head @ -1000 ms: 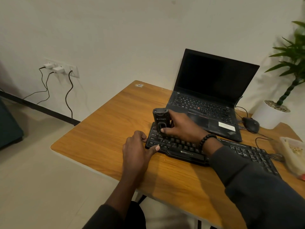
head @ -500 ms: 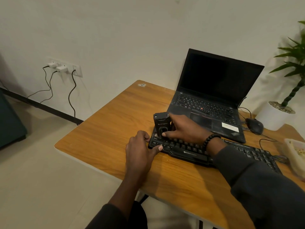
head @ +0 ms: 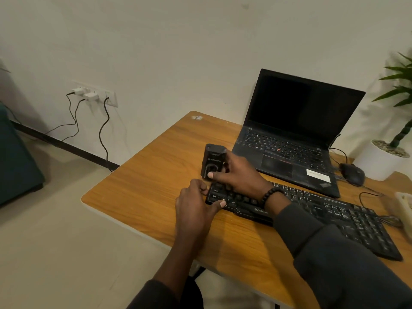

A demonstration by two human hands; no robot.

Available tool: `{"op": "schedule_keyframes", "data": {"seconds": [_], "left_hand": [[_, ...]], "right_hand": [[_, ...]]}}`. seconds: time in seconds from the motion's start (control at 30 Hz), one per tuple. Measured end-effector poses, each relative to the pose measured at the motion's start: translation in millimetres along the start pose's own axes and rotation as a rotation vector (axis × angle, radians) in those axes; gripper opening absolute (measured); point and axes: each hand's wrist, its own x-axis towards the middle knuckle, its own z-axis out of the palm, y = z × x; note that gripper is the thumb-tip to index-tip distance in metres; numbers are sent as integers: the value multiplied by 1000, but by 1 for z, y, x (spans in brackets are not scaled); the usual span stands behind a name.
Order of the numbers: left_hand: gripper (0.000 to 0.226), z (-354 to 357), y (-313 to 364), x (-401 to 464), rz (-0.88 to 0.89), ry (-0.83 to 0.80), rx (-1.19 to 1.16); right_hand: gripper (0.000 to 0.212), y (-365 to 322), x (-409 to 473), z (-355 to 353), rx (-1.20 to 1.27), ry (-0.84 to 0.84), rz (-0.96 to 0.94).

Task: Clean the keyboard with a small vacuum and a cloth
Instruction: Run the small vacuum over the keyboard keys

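Centre frame, my right hand (head: 239, 175) clamps the mini vacuum (head: 213, 162) upright on the keyboard's (head: 334, 210) end keys while my left hand (head: 192, 206) pinches its corner steady.

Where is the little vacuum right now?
The small vacuum stands at the keyboard's left end, gripped by the right hand, just left of the laptop.

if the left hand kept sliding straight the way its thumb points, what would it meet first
The keyboard: the left hand already grips its left end, thumb on the corner keys. Further along that line lies the right hand's wrist, though depth is unclear.
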Motion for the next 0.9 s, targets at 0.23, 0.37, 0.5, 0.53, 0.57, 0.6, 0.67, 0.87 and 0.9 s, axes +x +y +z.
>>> {"op": "schedule_keyframes", "data": {"seconds": [0.23,0.37,0.5,0.53,0.57,0.6,0.67,0.87,0.9], "left_hand": [[53,1,0,1,0,10,13],[52,-1,2,1,-7,0,20],[52,-1,2,0,-6,-4,22],[52,-2,3,0,-8,-4,20],[52,-2,3,1,-11,-4,18],[52,-2,3,1,-14,-6,17],[52,-2,4,1,-16,-10,20],[50,-3,3,0,-14,-11,36],[50,-3,3,0,-14,-12,40]], "right_hand": [[53,16,-14,-33,-161,-40,56],[40,23,-15,-27,238,38,236],[34,27,-13,-11,487,61,318],[35,27,-12,-10,513,80,327],[36,25,-11,-11,537,100,340],[38,25,-9,-11,565,110,348],[44,23,-6,-13,651,112,350],[49,22,-1,-8,481,-26,323],[52,24,2,-8,410,-28,313]]}}
